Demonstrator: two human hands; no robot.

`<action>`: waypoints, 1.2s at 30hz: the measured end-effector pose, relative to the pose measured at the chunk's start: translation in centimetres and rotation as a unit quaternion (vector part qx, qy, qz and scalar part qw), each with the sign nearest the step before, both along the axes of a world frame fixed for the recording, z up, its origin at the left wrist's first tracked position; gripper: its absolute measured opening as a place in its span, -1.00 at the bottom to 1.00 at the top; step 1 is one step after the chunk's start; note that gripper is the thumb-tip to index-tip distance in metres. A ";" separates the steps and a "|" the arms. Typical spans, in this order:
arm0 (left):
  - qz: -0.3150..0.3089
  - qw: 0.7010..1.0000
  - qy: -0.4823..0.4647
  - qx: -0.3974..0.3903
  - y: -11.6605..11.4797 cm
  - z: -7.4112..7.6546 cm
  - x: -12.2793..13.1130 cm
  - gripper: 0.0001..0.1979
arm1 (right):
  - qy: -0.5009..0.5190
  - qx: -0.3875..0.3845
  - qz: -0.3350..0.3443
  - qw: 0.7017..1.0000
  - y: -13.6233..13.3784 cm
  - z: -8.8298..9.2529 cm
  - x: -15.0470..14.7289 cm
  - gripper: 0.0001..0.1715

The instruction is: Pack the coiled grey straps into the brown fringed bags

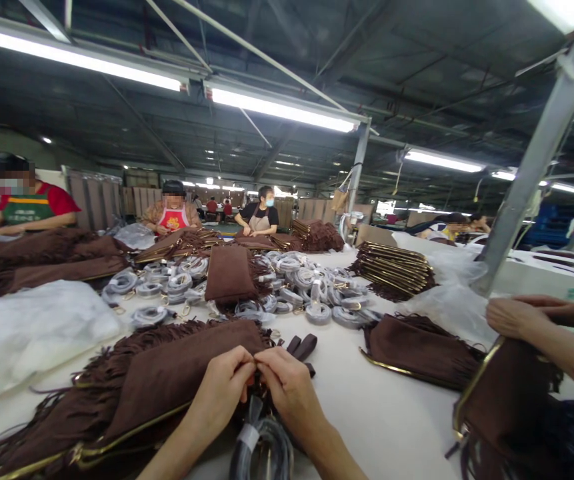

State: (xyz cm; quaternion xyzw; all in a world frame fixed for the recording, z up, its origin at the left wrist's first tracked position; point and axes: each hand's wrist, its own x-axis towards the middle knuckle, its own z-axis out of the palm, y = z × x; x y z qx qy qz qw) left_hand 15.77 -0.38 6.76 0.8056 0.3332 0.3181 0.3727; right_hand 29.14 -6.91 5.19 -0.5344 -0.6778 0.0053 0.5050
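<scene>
My left hand (227,380) and my right hand (289,383) meet at the lower centre, fingertips pinched together at the end of a brown fringed bag. What lies between the fingertips is too small to make out. The brown bag (167,367) lies flat to the left, its gold zipper along the front edge, on top of another fringed bag (51,427). Just below my hands hangs or lies a coiled strap (261,447) in clear wrapping with a white band. Brown strap loops (303,348) stick out beyond my right hand.
Wrapped strap coils (317,313) and a brown bag (231,273) lie across the white table (337,400). Stacked bags (391,267) stand behind. At right, a person's hands (521,317) hold a bag (511,400). White plastic (41,333) lies left. Several people sit beyond.
</scene>
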 end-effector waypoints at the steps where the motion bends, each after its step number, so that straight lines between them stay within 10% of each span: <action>1: -0.005 1.000 0.013 0.015 0.0 0.5 -0.3 -0.77 | -0.013 0.001 -0.014 1.000 -0.6 0.3 -0.1 -0.75; 4: -0.036 0.991 0.068 0.105 -0.1 2.1 -2.4 -0.79 | -0.116 -0.027 -0.015 0.993 -2.9 0.1 -0.3 -0.79; 8: -0.036 0.941 0.232 0.244 0.2 2.5 -6.9 -0.35 | -0.336 0.020 0.049 0.940 -4.9 -3.8 -0.2 -0.69; 14: 0.020 0.890 0.348 0.295 1.2 2.8 -10.0 -0.75 | -0.430 -0.028 -0.004 0.903 -5.9 -7.7 0.0 -0.84; 19: 0.088 0.881 0.350 0.305 1.8 4.8 -9.3 -0.71 | -0.385 -0.180 0.015 0.905 -6.0 -6.8 0.3 -0.82; 29: 0.088 0.881 0.338 0.319 2.4 8.7 -9.0 -0.69 | -0.288 -0.093 0.131 0.944 -6.2 -0.8 -1.6 -0.87; 32: 0.025 0.882 0.346 0.317 2.0 7.8 -9.9 -0.75 | -0.259 -0.126 0.148 0.946 -6.6 1.6 -3.4 -0.67; 36: 0.001 0.854 0.399 0.334 1.1 4.6 -12.3 -0.18 | -0.214 -0.167 0.134 0.953 -6.7 2.7 -4.2 -0.75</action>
